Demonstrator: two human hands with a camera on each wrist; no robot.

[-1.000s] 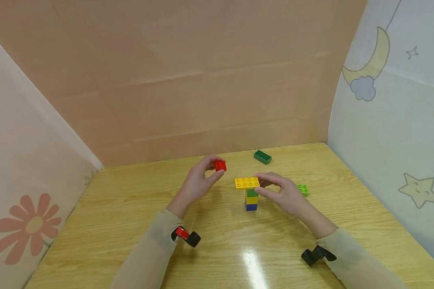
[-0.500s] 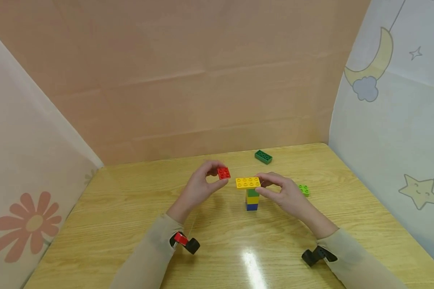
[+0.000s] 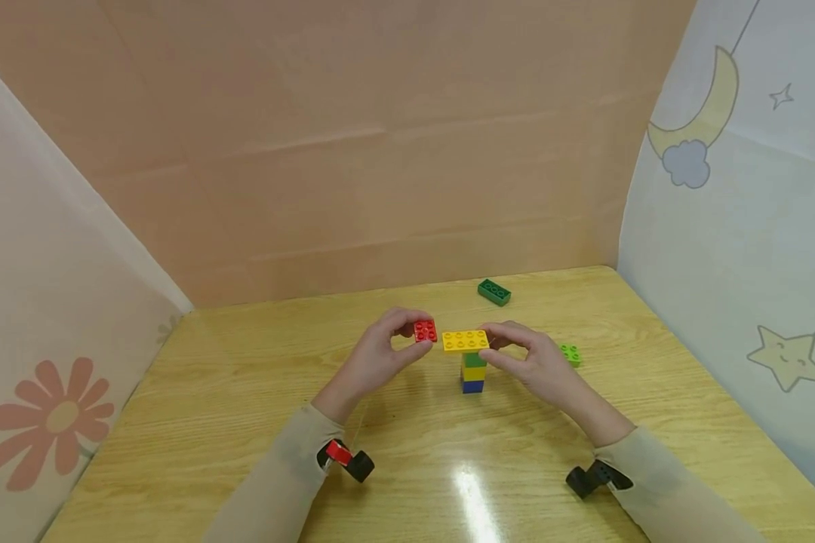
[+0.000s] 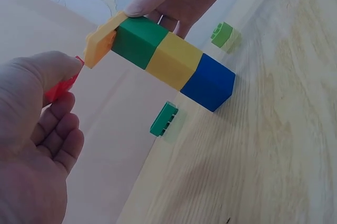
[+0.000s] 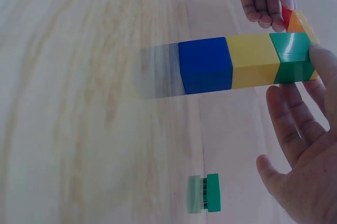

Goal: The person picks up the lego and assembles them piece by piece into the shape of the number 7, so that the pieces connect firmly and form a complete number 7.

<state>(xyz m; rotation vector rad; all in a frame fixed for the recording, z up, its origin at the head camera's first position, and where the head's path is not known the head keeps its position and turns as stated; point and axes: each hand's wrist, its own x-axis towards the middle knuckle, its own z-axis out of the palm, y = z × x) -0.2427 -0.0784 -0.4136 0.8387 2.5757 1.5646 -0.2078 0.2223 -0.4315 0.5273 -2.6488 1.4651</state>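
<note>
A small red brick [image 3: 425,331], studs up, is pinched between the thumb and fingers of my left hand [image 3: 379,353]. It hangs in the air just left of a flat yellow plate brick [image 3: 465,342], with a narrow gap between them. That plate tops an upright tower and juts out to the left. Below it come a green brick [image 4: 139,42], a yellow brick [image 4: 174,61] and a blue brick [image 4: 208,81] at the bottom. My right hand [image 3: 539,364] grips the tower's top from the right, thumb and fingers at the green brick and plate.
A dark green brick [image 3: 494,292] lies on its side near the back edge of the wooden table [image 3: 244,392]. Behind the right hand sits a light green brick [image 3: 570,355], partly hidden. Fabric screens surround the table's back and sides.
My left hand has brought the red brick to the right and slightly down, closer to the yellow plate, and its studs have turned into view. The right hand and tower stay in place.
</note>
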